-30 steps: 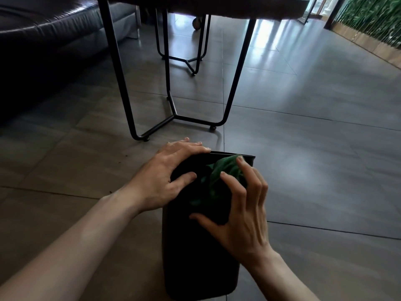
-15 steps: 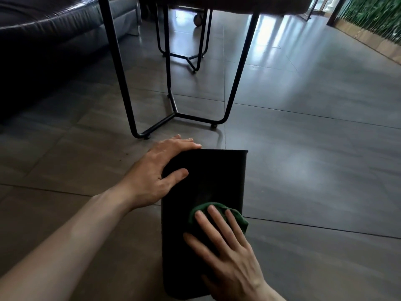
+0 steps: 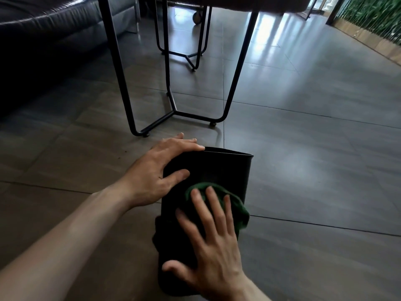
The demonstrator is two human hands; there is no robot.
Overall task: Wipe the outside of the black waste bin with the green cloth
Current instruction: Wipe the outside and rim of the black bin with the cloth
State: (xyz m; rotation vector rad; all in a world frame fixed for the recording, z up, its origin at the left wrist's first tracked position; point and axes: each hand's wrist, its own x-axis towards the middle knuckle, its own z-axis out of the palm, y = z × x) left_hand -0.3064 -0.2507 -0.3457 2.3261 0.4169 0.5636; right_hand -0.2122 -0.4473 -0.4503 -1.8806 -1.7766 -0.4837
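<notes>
The black waste bin (image 3: 219, 168) lies on its side on the tiled floor, its open rim pointing away from me. My left hand (image 3: 158, 170) grips the bin's left edge near the rim, fingers over the top corner and thumb on the upper wall. My right hand (image 3: 212, 242) presses flat with straight, spread fingers on the green cloth (image 3: 234, 205), which lies bunched on the bin's upward-facing wall near its right edge. Most of the cloth is hidden under my fingers.
A table with thin black metal legs (image 3: 121, 68) stands just beyond the bin. A dark leather sofa (image 3: 43, 29) fills the far left. A green plant wall (image 3: 373, 16) runs along the far right. Grey floor tiles (image 3: 314, 159) stretch out on the right.
My right hand has slid the green cloth from the bin's rim down its upper wall toward me. My left hand has kept its hold on the rim corner.
</notes>
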